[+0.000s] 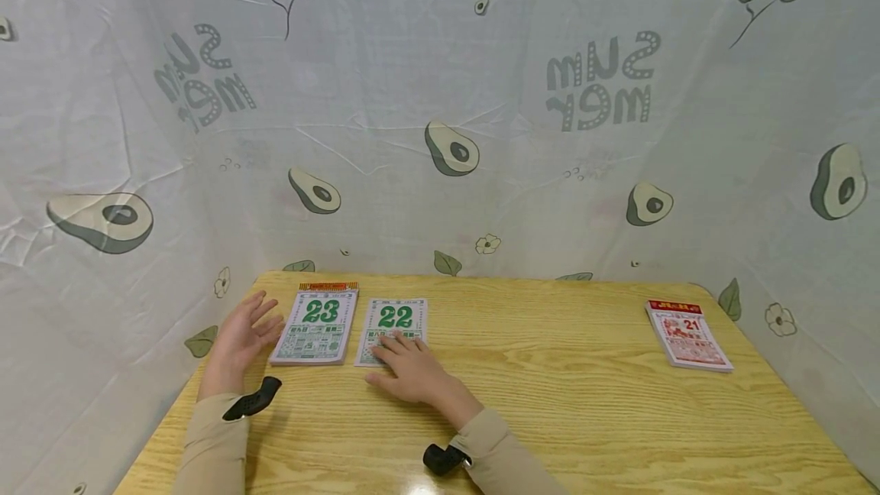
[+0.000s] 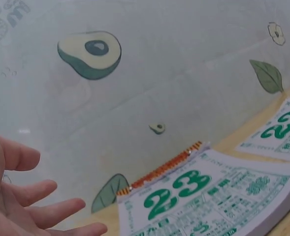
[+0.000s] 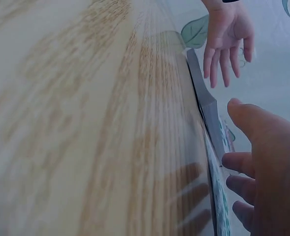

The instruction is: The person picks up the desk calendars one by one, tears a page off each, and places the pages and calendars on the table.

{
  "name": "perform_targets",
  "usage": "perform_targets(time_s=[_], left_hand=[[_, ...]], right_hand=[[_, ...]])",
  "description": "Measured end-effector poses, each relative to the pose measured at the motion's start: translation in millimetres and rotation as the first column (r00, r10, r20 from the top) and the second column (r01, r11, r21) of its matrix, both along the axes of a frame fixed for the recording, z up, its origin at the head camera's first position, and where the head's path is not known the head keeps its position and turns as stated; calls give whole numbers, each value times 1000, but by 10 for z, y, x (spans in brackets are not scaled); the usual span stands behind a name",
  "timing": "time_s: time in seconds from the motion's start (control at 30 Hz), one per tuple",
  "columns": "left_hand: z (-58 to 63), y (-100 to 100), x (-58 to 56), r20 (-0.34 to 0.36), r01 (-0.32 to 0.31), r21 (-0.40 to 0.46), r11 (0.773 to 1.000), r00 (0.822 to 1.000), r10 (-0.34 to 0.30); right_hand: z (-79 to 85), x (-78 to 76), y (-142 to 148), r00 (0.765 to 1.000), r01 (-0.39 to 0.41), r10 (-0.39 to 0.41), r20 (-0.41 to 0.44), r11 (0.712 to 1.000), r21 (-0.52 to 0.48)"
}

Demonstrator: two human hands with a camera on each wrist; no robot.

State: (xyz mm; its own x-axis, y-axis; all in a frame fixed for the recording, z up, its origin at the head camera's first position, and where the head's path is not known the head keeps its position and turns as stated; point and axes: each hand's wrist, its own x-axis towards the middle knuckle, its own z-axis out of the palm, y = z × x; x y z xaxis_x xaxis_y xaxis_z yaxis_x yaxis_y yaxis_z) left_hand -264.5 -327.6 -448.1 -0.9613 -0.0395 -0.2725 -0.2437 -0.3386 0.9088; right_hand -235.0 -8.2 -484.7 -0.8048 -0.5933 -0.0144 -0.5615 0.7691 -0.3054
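Observation:
On the left of the table lies a thick tear-off calendar showing a green 23. Beside its left edge is my left hand, palm up with fingers spread and nothing in it; the left wrist view shows those fingers next to the calendar pad. A single loose calendar sheet with a green 22 lies just right of the pad. Over its lower part is my right hand, palm down with fingers extended, covering some of the print. In the right wrist view, the right hand's fingertips hover close over the sheet.
A smaller calendar with a red header and a red 21 lies at the far right of the wooden table. A pale curtain printed with avocados and leaves surrounds the table at the back and sides.

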Motion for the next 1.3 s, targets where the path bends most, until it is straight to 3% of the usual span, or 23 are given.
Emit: perform_targets(time_s=[0.4, 0.67, 0.87, 1.13, 1.3], left_hand=[[267, 127, 47, -106, 22, -133, 991, 994, -37], [407, 329, 107, -195, 49, -255, 966, 976, -101], [479, 542, 128, -207, 66, -279, 958, 970, -127], [499, 870, 132, -204, 132, -335, 933, 957, -208], [460, 1065, 148, -199, 201, -321, 926, 941, -273]], right_hand=[[54, 4, 314, 997, 7, -9, -70, 999, -31], [195, 51, 576, 995, 13, -19, -97, 998, -65], [252, 53, 788, 992, 29, -39, -121, 996, -83], [331, 78, 1087, 980, 59, -69, -186, 996, -59], [376, 92, 1242, 979, 63, -73, -191, 996, -59]])
